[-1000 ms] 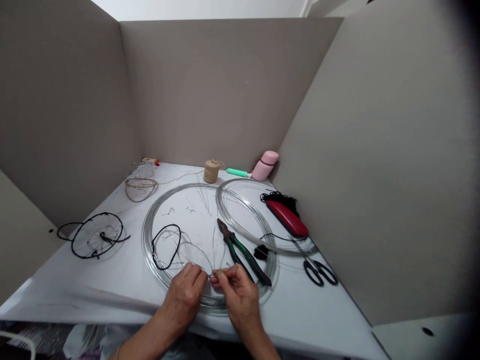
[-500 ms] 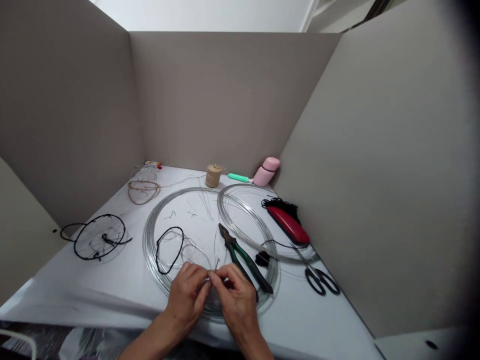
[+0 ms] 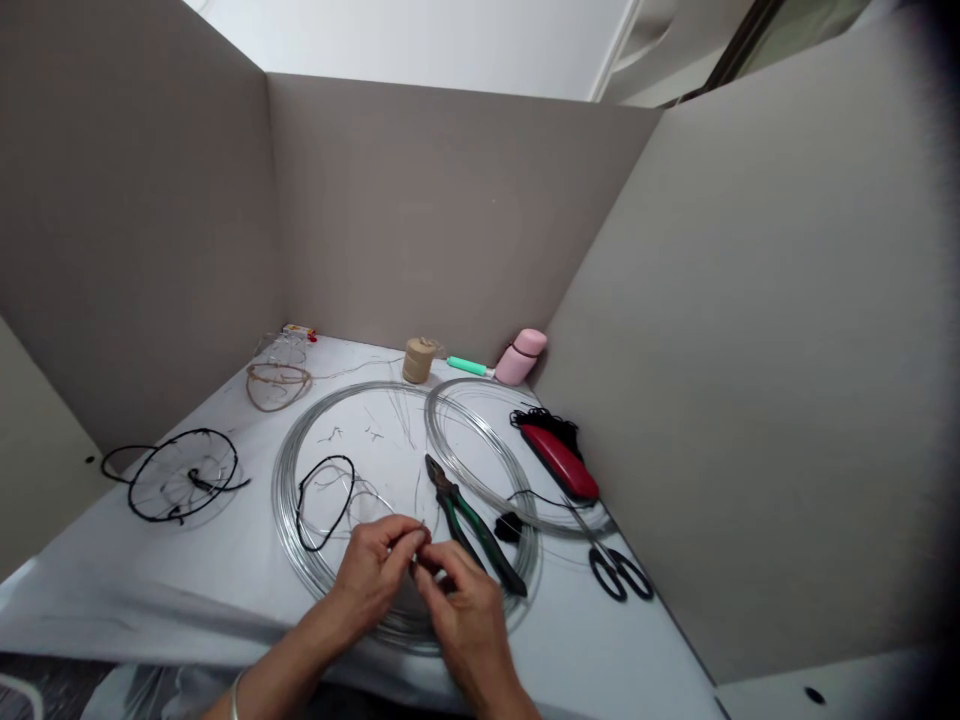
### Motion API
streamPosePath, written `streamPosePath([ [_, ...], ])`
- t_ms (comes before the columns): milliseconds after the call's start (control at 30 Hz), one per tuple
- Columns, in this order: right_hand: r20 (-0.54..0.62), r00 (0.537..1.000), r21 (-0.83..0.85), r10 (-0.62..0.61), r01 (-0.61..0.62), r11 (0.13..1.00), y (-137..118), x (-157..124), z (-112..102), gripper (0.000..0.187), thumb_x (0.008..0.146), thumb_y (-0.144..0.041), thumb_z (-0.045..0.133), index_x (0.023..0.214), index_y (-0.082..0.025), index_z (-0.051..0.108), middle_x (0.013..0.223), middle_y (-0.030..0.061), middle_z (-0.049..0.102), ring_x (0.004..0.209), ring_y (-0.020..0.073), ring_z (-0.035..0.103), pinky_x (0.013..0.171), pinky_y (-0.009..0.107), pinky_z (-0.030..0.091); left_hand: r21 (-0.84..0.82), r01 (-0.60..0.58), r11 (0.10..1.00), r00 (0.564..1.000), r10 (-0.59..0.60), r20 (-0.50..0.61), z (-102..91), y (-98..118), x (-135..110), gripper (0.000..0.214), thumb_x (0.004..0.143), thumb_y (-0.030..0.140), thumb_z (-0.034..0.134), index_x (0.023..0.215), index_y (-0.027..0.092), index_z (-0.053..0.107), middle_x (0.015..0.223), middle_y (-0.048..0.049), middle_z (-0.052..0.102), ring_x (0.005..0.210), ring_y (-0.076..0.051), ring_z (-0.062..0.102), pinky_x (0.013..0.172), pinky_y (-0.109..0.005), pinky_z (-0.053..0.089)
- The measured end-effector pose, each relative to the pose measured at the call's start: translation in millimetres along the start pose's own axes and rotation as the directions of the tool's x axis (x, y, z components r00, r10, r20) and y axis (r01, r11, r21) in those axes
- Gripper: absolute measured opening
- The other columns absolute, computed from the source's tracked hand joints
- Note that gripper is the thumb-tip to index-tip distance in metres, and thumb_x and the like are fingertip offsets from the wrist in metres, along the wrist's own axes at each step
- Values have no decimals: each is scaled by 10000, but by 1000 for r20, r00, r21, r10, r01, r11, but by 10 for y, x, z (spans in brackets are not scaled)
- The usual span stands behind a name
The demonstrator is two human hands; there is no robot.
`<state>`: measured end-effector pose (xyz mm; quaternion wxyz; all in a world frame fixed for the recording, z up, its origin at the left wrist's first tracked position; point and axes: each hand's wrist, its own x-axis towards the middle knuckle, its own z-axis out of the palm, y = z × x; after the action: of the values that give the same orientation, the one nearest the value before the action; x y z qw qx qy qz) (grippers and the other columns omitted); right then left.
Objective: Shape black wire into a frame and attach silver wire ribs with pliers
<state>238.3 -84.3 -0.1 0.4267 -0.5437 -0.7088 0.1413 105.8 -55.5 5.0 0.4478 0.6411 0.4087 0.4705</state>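
My left hand [image 3: 373, 570] and my right hand [image 3: 459, 600] meet over the near edge of the white table [image 3: 225, 560], fingertips pinched together on a thin silver wire loop [image 3: 360, 503]. Part of that loop is wrapped in black cord [image 3: 324, 500]. Both hands sit above the near side of a large coil of silver wire [image 3: 300, 560]. Green-handled pliers [image 3: 471, 522] lie just right of my right hand.
A second wire coil [image 3: 480, 440], a red case [image 3: 559, 460] with black cord, black scissors [image 3: 616, 572], a twine spool [image 3: 418, 360], a pink container [image 3: 520, 357], a green marker [image 3: 466, 366], a black wire frame [image 3: 176, 475] and a tan ring [image 3: 277, 385] lie around. Grey partitions wall three sides.
My hands have drawn closer together and shifted slightly left, the fingers curling tighter on the wire. The camera has tilted up a little.
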Motion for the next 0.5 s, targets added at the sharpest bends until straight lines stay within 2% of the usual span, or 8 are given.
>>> streamPosePath([
  [33, 8, 1000, -81, -22, 23, 996, 65, 18, -72, 143, 810, -228, 481, 794, -186, 616, 755, 46, 638, 678, 153, 597, 580, 235, 477, -7, 6, 1000, 1000, -6, -17, 13, -29, 4, 229, 827, 262, 477, 763, 134, 655, 673, -44, 654, 654, -150, 598, 639, -235, 459],
  [67, -38, 998, -217, -47, 38, 975, 135, 39, -144, 131, 800, -250, 508, 833, -179, 613, 816, 73, 646, 771, 189, 600, 668, 286, 489, -16, 6, 1000, 1000, -6, -29, 26, -61, 3, 231, 833, 264, 469, 790, 130, 652, 659, -41, 652, 638, -146, 600, 632, -232, 462],
  [133, -65, 997, -510, -32, -6, 860, 258, 83, -262, 222, 725, -299, 610, 886, -146, 618, 985, 150, 629, 942, 295, 557, 776, 409, 464, -21, -12, 1000, 999, 11, -37, 55, -124, -8, 237, 839, 262, 460, 816, 123, 651, 631, -38, 644, 610, -140, 602, 618, -225, 467],
  [233, 77, 989, -748, 127, -27, 663, 323, 136, -309, 240, 727, -315, 617, 876, -126, 627, 985, 178, 618, 904, 334, 561, 727, 436, 452, 0, -34, 999, 998, 34, -45, 96, -193, -30, 231, 834, 245, 463, 808, 120, 655, 616, -40, 640, 598, -137, 605, 606, -215, 469],
  [300, 162, 964, -802, 211, 4, 598, 296, 168, -264, 195, 791, -305, 544, 851, -140, 629, 894, 153, 627, 854, 312, 576, 699, 414, 445, -2, -33, 999, 998, 33, -49, 117, -217, -36, 228, 831, 238, 466, 805, 119, 659, 613, -43, 644, 595, -137, 611, 602, -212, 473],
  [367, 186, 948, -803, 258, -4, 596, 268, 211, -212, 178, 818, -259, 496, 837, -139, 627, 877, 151, 624, 873, 309, 573, 702, 401, 434, -10, -40, 999, 997, 39, -59, 129, -230, -33, 222, 827, 230, 471, 808, 117, 662, 618, -48, 651, 595, -138, 619, 600, -210, 479],
  [433, 162, 936, -752, 312, -87, 653, 266, 269, -206, 162, 808, -210, 489, 834, -119, 621, 924, 176, 620, 910, 316, 563, 710, 395, 427, -17, -58, 998, 996, 57, -70, 135, -238, -27, 213, 822, 218, 477, 815, 115, 663, 624, -51, 657, 595, -138, 626, 599, -207, 484],
  [500, 141, 918, -690, 372, -178, 701, 274, 328, -286, 181, 814, -214, 465, 791, -111, 612, 884, 170, 632, 851, 292, 582, 680, 370, 433, -26, -77, 997, 994, 74, -82, 137, -244, -21, 207, 820, 212, 481, 817, 114, 663, 619, -51, 658, 594, -139, 632, 599, -206, 489],
])
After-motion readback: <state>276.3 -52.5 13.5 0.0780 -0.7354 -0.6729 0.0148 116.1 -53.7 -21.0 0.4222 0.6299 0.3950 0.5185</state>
